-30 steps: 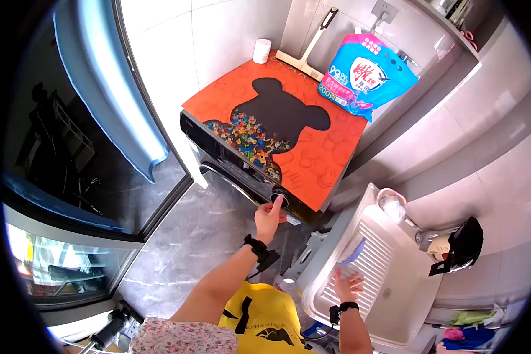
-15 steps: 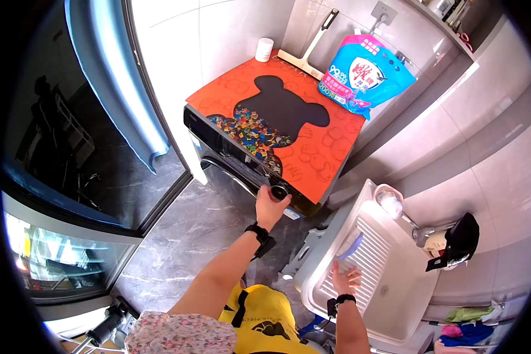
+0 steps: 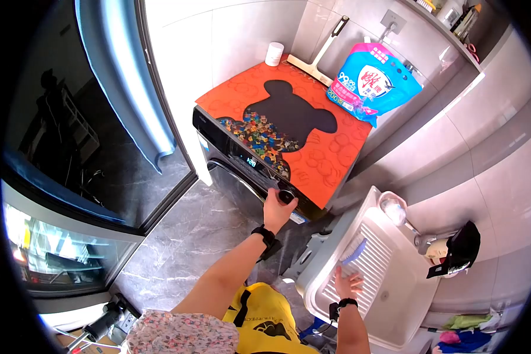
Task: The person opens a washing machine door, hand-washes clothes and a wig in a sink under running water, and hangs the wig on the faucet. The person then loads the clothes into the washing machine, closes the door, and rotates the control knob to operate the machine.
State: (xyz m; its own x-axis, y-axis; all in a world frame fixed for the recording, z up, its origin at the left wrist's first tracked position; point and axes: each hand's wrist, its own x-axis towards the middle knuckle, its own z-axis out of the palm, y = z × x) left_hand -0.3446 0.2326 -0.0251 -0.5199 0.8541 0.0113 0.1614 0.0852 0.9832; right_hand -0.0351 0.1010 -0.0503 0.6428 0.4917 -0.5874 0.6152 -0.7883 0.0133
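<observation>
My left hand (image 3: 278,210) is closed round the black knob (image 3: 286,196) on the front panel of a washing machine (image 3: 230,137). Lit digits glow on the panel's display (image 3: 251,161). A red mat (image 3: 330,154) with a dark bear-head shape and a colourful patterned area covers the machine's top. Over the ribbed washboard of the white laundry sink (image 3: 410,312), my right hand (image 3: 348,284) is spread open and holds nothing. A bluish-purple brush-like thing (image 3: 354,251) lies on the washboard just beyond its fingers.
A blue detergent bag (image 3: 374,82), a squeegee (image 3: 321,56) and a white cup-like container (image 3: 274,53) stand at the back of the machine. A faucet (image 3: 429,239) rises at the sink's right. A glass door with a blue curtain (image 3: 124,76) is on the left.
The panel's display has lit up with digits. My left hand stays on the knob. The whole view has shifted slightly, with the machine now a little lower and further right.
</observation>
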